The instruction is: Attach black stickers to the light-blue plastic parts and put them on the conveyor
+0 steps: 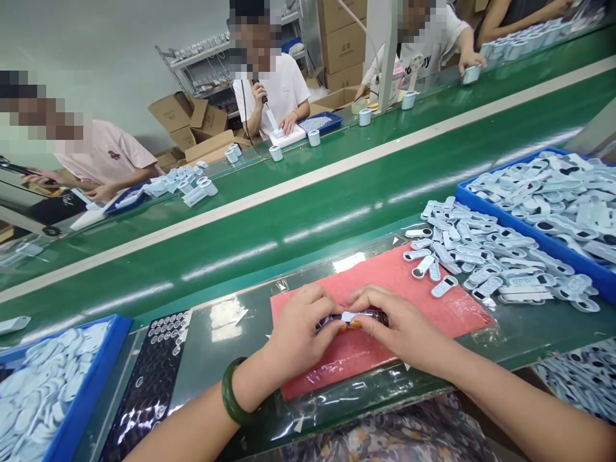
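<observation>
In the head view, taking the slim dark piece (346, 316) as the centre of the clock, the piece sits between both hands above the red mat (366, 362) on the desk (206, 372); a pale part shows at its middle. The left hand (301, 327) grips it from nine o'clock, thumb and fingers pinching that end, and a green bangle (231, 393) circles the wrist. The right hand (397, 317) comes from three o'clock, its thumb and fingers pinching the other end. Both thumb tips meet near the pale part, and the hands cover much of the piece.

Between two and three o'clock, a heap of pale blue parts (486, 250) spreads from the mat's edge onto the desk, with a blue tray (524, 234) of similar parts beyond it. Between eight and nine o'clock lies a dark sheet (144, 385) with rows of round marks near its top, and past it another blue tray (91, 394) filled with pale parts.

Toward twelve runs the green conveyor (346, 199). Across it, a co-worker in pink (110, 151) sits at ten o'clock; a co-worker in white (293, 83), between eleven and twelve, holds a tool (264, 99) over a small part. Near one o'clock another person's hand (469, 59) touches a pale cup (471, 75).
</observation>
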Demonstrator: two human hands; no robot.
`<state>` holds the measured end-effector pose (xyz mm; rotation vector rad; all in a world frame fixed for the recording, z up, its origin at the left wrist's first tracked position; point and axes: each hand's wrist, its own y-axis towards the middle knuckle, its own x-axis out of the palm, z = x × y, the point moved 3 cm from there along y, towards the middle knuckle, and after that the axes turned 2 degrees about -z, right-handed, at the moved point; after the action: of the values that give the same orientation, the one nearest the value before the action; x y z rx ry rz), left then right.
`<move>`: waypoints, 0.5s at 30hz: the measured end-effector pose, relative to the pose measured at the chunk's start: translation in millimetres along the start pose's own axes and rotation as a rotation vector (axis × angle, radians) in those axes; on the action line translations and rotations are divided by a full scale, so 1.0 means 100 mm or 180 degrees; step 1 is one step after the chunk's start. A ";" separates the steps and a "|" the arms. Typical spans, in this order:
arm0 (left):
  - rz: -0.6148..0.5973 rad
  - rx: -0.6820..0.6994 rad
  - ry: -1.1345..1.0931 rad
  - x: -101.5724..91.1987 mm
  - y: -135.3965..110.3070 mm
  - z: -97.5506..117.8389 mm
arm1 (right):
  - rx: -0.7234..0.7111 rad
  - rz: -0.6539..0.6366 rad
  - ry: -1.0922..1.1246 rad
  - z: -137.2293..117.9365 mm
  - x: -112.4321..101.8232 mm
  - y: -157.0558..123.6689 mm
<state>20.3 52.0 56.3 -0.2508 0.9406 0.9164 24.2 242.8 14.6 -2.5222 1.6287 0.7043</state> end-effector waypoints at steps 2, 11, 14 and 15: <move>0.0020 0.0124 0.0121 0.00 -0.05 0.05 | 0.0244 -0.0126 0.0234 0.06 0.02 -0.04; -0.0170 -0.0058 0.1012 0.21 -0.32 0.31 | -0.0151 -0.0504 -0.0791 -0.10 0.11 -0.28; -0.0109 -0.0113 0.1159 0.24 -0.33 0.34 | -0.0302 -0.0432 -0.1007 -0.11 0.13 -0.29; -0.0125 -0.0082 0.1218 0.24 -0.33 0.35 | -0.0370 -0.0447 -0.1061 -0.11 0.14 -0.29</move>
<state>72.7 64.8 51.8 -0.4764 1.2716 0.8600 58.2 240.8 12.7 -2.3968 1.3229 1.1578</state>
